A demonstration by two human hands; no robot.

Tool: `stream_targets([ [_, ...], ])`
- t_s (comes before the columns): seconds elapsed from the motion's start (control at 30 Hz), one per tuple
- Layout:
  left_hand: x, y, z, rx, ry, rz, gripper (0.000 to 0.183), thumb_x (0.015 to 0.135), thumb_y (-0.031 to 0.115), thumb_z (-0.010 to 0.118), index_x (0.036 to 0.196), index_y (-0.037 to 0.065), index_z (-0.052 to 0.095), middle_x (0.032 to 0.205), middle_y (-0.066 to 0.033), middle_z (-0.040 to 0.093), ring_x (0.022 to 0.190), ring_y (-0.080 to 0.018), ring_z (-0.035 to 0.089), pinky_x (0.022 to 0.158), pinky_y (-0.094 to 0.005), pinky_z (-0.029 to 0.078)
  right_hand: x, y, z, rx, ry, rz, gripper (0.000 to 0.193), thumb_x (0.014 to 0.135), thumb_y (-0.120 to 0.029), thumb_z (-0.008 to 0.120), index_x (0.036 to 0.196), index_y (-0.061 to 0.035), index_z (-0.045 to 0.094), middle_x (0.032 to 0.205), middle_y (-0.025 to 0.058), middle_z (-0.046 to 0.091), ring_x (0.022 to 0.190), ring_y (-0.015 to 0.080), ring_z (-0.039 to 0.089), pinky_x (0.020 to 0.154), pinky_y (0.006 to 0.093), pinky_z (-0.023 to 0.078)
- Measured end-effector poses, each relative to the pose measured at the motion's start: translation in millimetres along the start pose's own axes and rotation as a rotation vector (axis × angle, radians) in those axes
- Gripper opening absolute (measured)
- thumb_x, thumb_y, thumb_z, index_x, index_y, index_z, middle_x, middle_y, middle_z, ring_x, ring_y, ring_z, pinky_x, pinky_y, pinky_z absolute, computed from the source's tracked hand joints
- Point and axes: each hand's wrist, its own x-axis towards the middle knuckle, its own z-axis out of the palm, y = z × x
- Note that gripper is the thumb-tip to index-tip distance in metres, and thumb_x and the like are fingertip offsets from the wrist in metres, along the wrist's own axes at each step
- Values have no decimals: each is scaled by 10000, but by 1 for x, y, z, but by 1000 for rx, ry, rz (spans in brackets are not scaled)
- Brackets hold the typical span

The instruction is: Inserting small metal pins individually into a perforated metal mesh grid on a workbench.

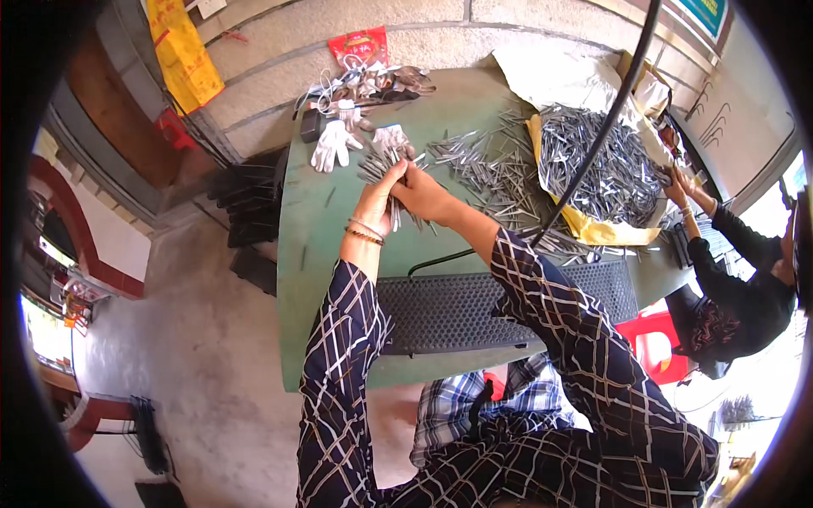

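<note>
Head view: gripping slim grey metallic strips between curled fingers of left hand and right hand above green tabletop, apparently evening them up, next probably calling for aligned ends.

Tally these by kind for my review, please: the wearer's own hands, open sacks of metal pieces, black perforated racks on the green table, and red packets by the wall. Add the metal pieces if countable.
Wearer's hands: 2 (left hand, right hand)
Open sack: 1
Black perforated rack: 1
Red packet: 1
Metal pieces: too many to count
Total, without metal pieces: 5
</note>
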Motion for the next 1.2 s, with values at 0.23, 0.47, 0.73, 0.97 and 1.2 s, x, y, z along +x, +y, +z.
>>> stream_targets([
  [0.23, 35, -39, -13, -257, 6, -142, 321, 799, 310, 638, 982, 52, 582, 989, -66, 618, 942, -170, 568, 882, -308, 448, 4, 48, -1, -1106, -83, -423, 333, 825, -115, 439, 1041, 131, 505, 1027, 373, 477, 903, 455, 553, 776, 472, 480],
  [0.47, 45, -58, -21, -397, -9, -167, 261, 839, 294, 583, 995, 85, 574, 1012, -60, 619, 948, -180, 575, 864, -341, 465, -5, 34, -4, -869, -93, -103, 441, 835, -115, 427, 1131, 209, 383, 1097, 376, 467, 961, 475, 536, 809, 476, 477],
  [0.73, 50, -68, -60, -403, -17, -21, 146, 868, 171, 535, 882, 32, 575, 820, -51, 622, 732, -171, 590, 682, -294, 486, -35, 17, 1, -654, 130, -160, 481, 786, -238, 598, 1168, 17, 453, 950, 235, 584, 800, 396, 579, 773, 445, 454],
  [0.97, 23, -52, -106, 418, 200, 329, 110, 833, 113, 624, 911, 42, 590, 804, -35, 627, 737, -115, 588, 674, -256, 475, -168, -36, -24, -301, 75, -235, 197, 797, -36, 625, 990, 1, 610, 998, 142, 576, 857, 251, 599, 698, 337, 504],
  [1.2, -28, -102, -178, 662, 470, 427, 125, 794, 134, 683, 847, 30, 639, 781, 16, 617, 719, -62, 558, 663, -228, 457, -262, -22, -16, -259, 19, -1, 147, 800, -34, 616, 942, 2, 624, 910, 133, 594, 771, 285, 614, 649, 333, 513],
])
